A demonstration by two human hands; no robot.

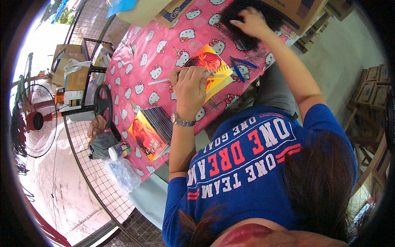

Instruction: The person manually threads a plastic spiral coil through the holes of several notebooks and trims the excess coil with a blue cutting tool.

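Note:
My left hand (190, 84), with a metal watch on its wrist, is closed over the near left part of a yellow and red notebook (220, 82). Its fingertips are hidden, so what they pinch cannot be made out. A thin dark spiral coil (220, 69) shows across the cover beside my thumb. Farther off to the right, my right hand (252, 22) reaches into a heap of black spiral coils (234, 31), its fingers apart. A blue-handled tool like pliers (238, 70) lies just right of the notebook. A pale ruler-like strip (159, 81) is left of my left hand.
More notebooks with black spiral bindings (146, 138) lie left of my forearm on the pink patterned tablecloth (142, 74). A white-lidded jar (114, 153) and a clear plastic bag (123, 175) sit at the left edge. Cardboard boxes (296, 14) stand beyond; a fan (39, 120) is far left.

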